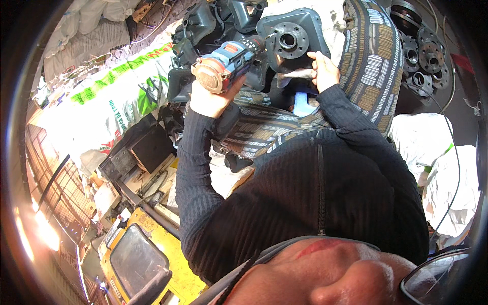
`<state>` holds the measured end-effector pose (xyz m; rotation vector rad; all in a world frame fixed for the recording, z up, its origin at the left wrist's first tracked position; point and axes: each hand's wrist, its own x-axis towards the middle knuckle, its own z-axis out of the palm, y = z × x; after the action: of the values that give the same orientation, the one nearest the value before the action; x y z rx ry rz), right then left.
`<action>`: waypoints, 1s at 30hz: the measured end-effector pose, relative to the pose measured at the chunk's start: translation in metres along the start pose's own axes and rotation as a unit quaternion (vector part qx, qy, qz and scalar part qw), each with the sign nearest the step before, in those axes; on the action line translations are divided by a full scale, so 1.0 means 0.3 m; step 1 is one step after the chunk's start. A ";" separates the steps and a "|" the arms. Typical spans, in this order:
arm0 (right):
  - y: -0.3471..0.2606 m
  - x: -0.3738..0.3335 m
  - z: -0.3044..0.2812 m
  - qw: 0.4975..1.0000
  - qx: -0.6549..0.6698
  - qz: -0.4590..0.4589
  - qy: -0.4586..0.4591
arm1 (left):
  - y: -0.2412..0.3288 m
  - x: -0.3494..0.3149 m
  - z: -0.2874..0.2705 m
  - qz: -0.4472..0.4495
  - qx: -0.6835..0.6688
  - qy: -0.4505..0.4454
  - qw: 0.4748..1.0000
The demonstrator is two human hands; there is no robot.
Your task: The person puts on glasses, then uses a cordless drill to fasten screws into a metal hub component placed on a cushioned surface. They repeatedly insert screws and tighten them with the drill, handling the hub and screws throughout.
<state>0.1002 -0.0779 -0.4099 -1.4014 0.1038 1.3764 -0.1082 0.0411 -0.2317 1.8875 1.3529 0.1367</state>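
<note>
My left hand (211,101) is wrapped around a blue and red cordless drill (223,63), whose dark chuck points right toward a black squarish housing (274,23). A round metal flange (287,40), with a bore in its middle and small holes around it, sits on the housing. At the housing's lower right corner is my right hand (326,72), its fingers curled. A greyish elongated piece (296,75) runs left from these fingers. What the fingertips pinch is too small to make out. The drill's tip lies close to the flange's left side; contact cannot be told.
Several black housings (198,25) are piled to the left. Metal flanges (431,56) lie at the far right, near white sacks (424,142) and a thin cable. My patterned trousers (373,63) border the work; a pale blue piece (304,104) lies between. A yellow machine (175,269) stands lower left.
</note>
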 end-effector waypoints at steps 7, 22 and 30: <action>0.013 0.030 0.017 0.998 -0.039 -0.040 -0.014 | 0.020 0.048 -0.031 0.020 0.099 -0.032 0.994; -0.008 0.034 0.043 0.985 -0.116 0.031 -0.122 | 0.018 0.073 -0.050 0.012 0.068 -0.048 0.996; -0.012 0.029 0.064 0.995 -0.066 0.024 -0.069 | 0.028 0.073 -0.062 0.026 0.101 -0.046 0.994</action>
<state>0.0932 -0.0576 -0.4085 -1.4153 -0.0442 1.5392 -0.1019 0.0684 -0.2211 2.0707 1.2951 -0.0623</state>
